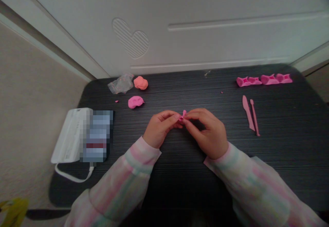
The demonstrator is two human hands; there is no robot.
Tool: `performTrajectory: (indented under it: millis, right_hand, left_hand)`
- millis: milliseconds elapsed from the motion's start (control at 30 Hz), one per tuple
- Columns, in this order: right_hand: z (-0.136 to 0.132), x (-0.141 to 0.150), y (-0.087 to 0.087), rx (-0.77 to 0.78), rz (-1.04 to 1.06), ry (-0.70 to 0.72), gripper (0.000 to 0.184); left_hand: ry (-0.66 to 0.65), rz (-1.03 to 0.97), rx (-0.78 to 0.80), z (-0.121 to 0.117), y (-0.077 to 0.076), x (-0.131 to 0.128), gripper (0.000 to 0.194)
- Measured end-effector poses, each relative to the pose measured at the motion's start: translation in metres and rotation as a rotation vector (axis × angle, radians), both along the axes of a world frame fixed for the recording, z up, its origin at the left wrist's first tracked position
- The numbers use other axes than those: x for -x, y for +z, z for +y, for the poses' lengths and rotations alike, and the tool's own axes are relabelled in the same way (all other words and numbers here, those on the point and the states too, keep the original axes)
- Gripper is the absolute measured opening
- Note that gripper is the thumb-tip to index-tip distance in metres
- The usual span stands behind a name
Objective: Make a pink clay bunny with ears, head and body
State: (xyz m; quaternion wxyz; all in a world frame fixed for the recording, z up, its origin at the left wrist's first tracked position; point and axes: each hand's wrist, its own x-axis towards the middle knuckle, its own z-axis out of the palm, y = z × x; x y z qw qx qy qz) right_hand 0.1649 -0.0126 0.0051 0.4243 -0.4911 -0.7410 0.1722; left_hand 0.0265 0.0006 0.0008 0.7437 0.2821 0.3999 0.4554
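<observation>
A small pink clay-like piece (pixel 184 113) sits pinched between the fingertips of the left hand (pixel 161 127) and right hand (pixel 211 131) above a dark tabletop (pixel 174 93), apparently mid-shaping; delicate pressure seems called for next. Beyond lie a crumpled clear wrapper (pixel 121 84) and pink cupped tray (pixel 268 80), contents indiscernible.

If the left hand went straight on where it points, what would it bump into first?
Beyond the small pink piece at its fingertips, the left hand would probably meet the right hand first, though exact depth is hard to judge here.
</observation>
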Motion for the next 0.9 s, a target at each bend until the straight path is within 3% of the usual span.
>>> performTrajectory:
  millis: [67, 200, 300, 467, 633, 900]
  right_hand:
    - [-0.0001, -0.0003, -0.0004, -0.029, -0.017, 0.024, 0.004]
    - [-0.0010, 0.0002, -0.0003, -0.030, -0.017, 0.055, 0.006]
    - [-0.0016, 0.0014, 0.0003, 0.003, 0.007, 0.071, 0.005]
    - [0.0013, -0.0012, 0.0003, 0.138, 0.161, -0.014, 0.003]
    - [0.0063, -0.0083, -0.0010, 0.210, 0.312, -0.098, 0.004]
    - [0.0016, -0.0010, -0.0018, 0.020, 0.028, 0.030, 0.009]
  left_hand:
    - [0.011, -0.007, 0.024, 0.0003, 0.0005, -0.0004, 0.011]
    - [-0.038, -0.019, 0.055, 0.0003, 0.0008, 0.0003, 0.029]
    - [-0.071, -0.039, 0.063, 0.0002, 0.0004, 0.0009, 0.020]
    - [0.005, -0.016, 0.048, 0.0008, 0.0013, 0.0010, 0.009]
    - [-0.120, 0.007, 0.085, 0.0002, 0.0034, 0.0019, 0.013]
    - [-0.083, -0.034, 0.073, -0.0017, 0.0001, -0.0003, 0.014]
